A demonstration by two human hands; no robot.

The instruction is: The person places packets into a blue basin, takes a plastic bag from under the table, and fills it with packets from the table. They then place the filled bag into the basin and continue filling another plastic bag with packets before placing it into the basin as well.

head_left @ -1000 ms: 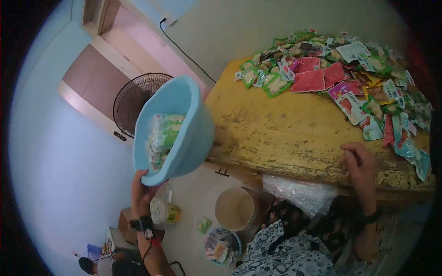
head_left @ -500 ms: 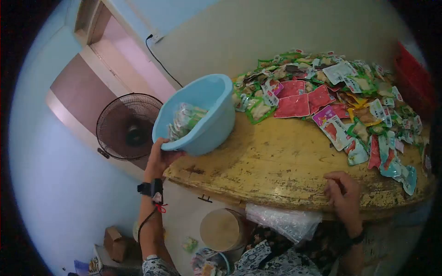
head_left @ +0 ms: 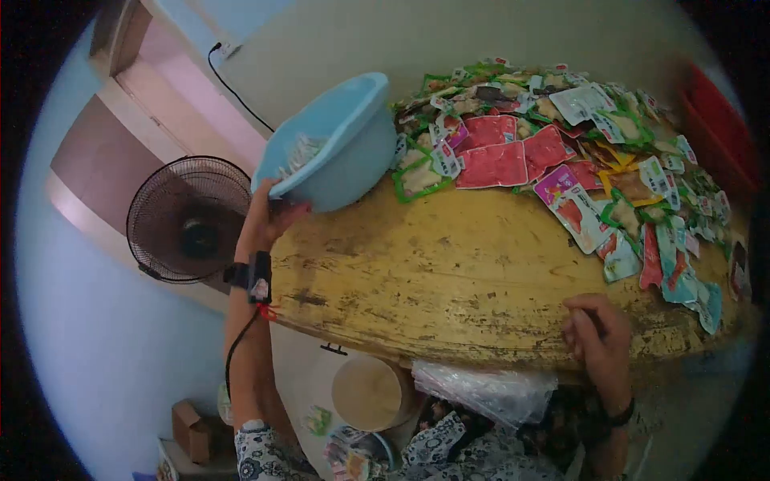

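Observation:
My left hand [head_left: 266, 218] grips the near rim of a light blue plastic basin [head_left: 345, 164] at the table's left side. The basin is tilted, and some packets [head_left: 303, 155] show inside it, partly hidden by its wall. My right hand [head_left: 597, 330] rests at the near edge of the worn yellow table [head_left: 417, 272], its fingers curled in with nothing visible in them. A large heap of small sealed food packets covers the back and right of the table, with red packets [head_left: 491, 164] and a purple-and-white packet [head_left: 573, 210] at its front.
A black fan [head_left: 190, 220] stands left of the table. At the far right is a red basket [head_left: 718, 120]. Clear plastic bags [head_left: 489, 391] lie below the table edge, beside a round stool [head_left: 369, 393]. A cardboard box [head_left: 191, 431] is at lower left.
My left hand has pushed the basin farther back along the table, and its packets show less. My right hand stays almost where it was. The view has shifted slightly.

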